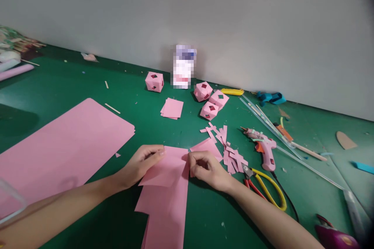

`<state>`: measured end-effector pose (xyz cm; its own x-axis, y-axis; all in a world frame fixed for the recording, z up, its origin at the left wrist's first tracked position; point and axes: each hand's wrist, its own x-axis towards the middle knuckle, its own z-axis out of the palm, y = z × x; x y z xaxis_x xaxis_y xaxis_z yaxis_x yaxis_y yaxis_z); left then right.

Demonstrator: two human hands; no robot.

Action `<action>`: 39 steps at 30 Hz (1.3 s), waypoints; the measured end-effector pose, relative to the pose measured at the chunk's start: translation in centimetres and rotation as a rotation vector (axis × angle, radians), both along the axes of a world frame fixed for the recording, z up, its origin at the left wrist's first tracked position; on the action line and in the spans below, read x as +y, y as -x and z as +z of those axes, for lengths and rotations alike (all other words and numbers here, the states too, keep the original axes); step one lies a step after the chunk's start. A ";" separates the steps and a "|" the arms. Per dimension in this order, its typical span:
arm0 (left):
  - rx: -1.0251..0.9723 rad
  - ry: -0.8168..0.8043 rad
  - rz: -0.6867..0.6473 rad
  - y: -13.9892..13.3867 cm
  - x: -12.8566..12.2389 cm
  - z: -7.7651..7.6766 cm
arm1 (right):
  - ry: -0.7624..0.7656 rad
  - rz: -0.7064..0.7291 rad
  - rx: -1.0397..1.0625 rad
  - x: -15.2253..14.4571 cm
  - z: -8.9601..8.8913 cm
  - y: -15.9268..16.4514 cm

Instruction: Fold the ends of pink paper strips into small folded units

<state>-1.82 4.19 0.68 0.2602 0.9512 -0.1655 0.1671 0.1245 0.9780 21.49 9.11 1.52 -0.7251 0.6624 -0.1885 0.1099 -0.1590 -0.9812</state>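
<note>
So, going left to right from the pink paper in front of me: at about nine to ten o'clock there's a big pink sheet (70, 148) flat on the green table (125, 89). My left hand (143, 167) is on the paper's upper left side, thumb flat on top, pinched closed on a loose top piece. Just shy of twelve sits one pink box (155, 81) with cutouts. The pink paper (166, 194) itself is layered and runs down toward six o'clock, right between my hands. Straight up at twelve, a few pink squares (174, 108) are piled up. My right hand (209, 171) has its fingers curled in, tips at the paper's right edge; can't tell if they're actually gripping it. Three more boxes (209, 107) huddle around one o'clock. Between two and three there's a heap of scraps (230, 155), then a glue gun (265, 146) beyond. Cutters (248, 171) lie just past three.
</note>
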 end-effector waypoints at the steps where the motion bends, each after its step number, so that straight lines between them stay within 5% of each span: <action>1: -0.001 0.008 0.002 0.1 0.1 -0.1 | 0.000 -0.040 0.017 0.0 -0.1 0.0; 5: 0.048 0.011 -0.086 0.0 0.1 -0.2 | -0.028 -0.157 0.021 -0.5 -0.5 0.3; 17: 0.132 -0.218 -0.255 -0.9 0.1 0.2 | -0.123 -0.032 -0.092 -0.9 -0.9 0.6; 22: 0.171 -0.274 -0.256 -1.1 0.1 -0.1 | -0.223 0.016 -0.122 -1.2 -0.8 0.8; 33: 0.085 -0.167 -0.238 -0.8 0.2 -0.2 | -0.072 0.021 0.008 -0.7 -1.0 0.3; 39: 0.143 -0.217 -0.280 -0.9 -0.1 -0.6 | -0.194 0.033 -0.067 -0.8 -0.8 0.5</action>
